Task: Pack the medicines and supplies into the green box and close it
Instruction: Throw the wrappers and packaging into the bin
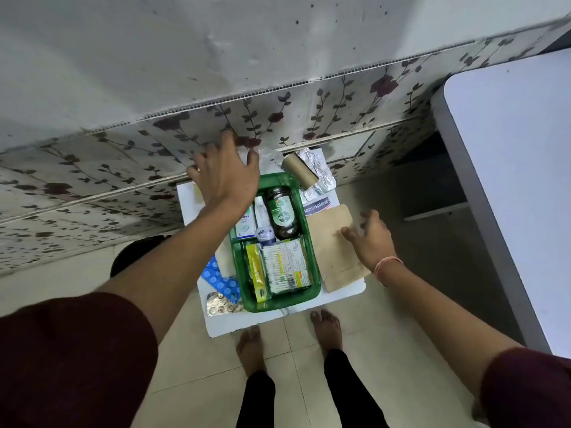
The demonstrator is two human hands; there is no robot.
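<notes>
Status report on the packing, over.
Left hand open, reaching past green box; right hand open on brown envelope. Box open, part-filled. Blue blister pack, cardboard roll still outside.

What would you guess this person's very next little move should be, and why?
Probably closing the right hand on the brown paper packet and lifting it into the green box. The fingers already rest on the packet's edge, it lies outside the box on the white stand, and the left hand is busy reaching past the box's far end.
</notes>
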